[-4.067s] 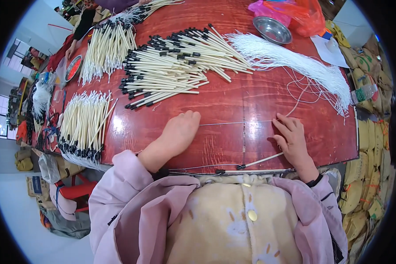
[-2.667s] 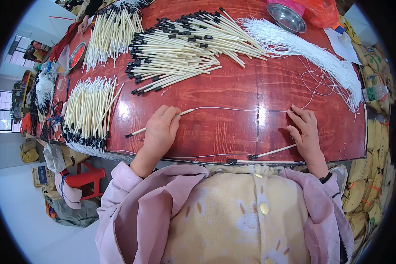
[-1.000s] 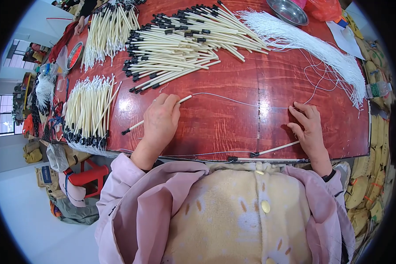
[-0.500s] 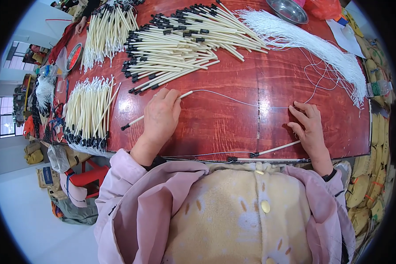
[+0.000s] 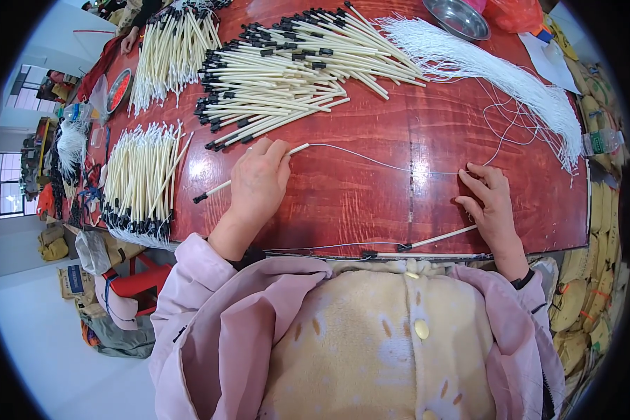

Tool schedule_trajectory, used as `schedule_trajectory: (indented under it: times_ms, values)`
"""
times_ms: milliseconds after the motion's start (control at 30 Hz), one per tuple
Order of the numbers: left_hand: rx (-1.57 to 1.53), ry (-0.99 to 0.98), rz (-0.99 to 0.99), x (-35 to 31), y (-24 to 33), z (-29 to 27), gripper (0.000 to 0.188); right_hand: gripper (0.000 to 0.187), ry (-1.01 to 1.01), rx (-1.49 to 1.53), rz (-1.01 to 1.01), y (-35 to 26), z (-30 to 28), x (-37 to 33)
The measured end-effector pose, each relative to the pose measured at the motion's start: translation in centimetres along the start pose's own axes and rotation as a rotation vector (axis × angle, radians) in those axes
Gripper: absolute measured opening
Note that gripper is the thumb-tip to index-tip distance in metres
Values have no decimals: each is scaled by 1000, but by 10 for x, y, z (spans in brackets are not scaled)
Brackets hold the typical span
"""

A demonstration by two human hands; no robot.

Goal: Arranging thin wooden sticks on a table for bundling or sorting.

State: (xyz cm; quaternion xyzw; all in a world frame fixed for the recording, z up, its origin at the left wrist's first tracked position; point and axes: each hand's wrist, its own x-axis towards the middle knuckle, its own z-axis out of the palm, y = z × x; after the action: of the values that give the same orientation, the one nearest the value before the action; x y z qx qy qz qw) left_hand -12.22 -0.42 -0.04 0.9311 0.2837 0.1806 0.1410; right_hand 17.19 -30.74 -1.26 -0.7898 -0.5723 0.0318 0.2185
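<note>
Closed round a thin cream tube [image 5: 299, 149], my left hand [image 5: 260, 175] keeps it above the red table, its black end piece [image 5: 200, 199] sticking out at the lower left. A white string [image 5: 371, 159] runs from the tube's right end to my right hand [image 5: 493, 199]. That hand has its thumb and fingers apart, with the fingertips touching the string; whether they press on it is hard to see. Beyond, the string loops toward a bundle of white strings [image 5: 497, 73]. Another cream tube [image 5: 444, 236] lies by the near edge, its right end reaching my right hand.
Piles of cream tubes with black ends [image 5: 273, 77] cover the far middle, with more bundles [image 5: 143, 175] at the left. A metal bowl [image 5: 458, 17] stands far right, near a plastic bottle [image 5: 602, 141]. Another person's hand [image 5: 129, 40] shows far left. A red stool [image 5: 140, 283] is below.
My left hand and its tube have shifted very slightly to the right. The right hand has hardly moved, and the string between them hangs much the same.
</note>
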Motion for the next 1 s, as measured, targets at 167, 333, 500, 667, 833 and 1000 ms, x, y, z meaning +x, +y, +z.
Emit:
schedule_trajectory:
  times_ms: [167, 333, 500, 667, 833, 1000]
  values:
    - [52, -45, 52, 10, -1, 3, 8, 53, -15, 6, 17, 3, -1, -1]
    - [-25, -102, 193, 23, 1, 23, 8, 48, -30, 15, 22, 2, 1, 2]
    - [-22, -215, 441, 51, 75, 70, 12, 49, -90, -51, -76, -18, 0, 13]
    - [63, -234, 482, 57, 100, 73, 14, 53, -94, -77, -108, -13, 0, 13]
    - [-78, -180, 509, 50, 96, 73, 17, 47, -25, -63, -117, -7, 0, 11]
    - [-142, -228, 622, 58, 93, 87, 16, 50, -48, -4, -88, -4, 4, 9]
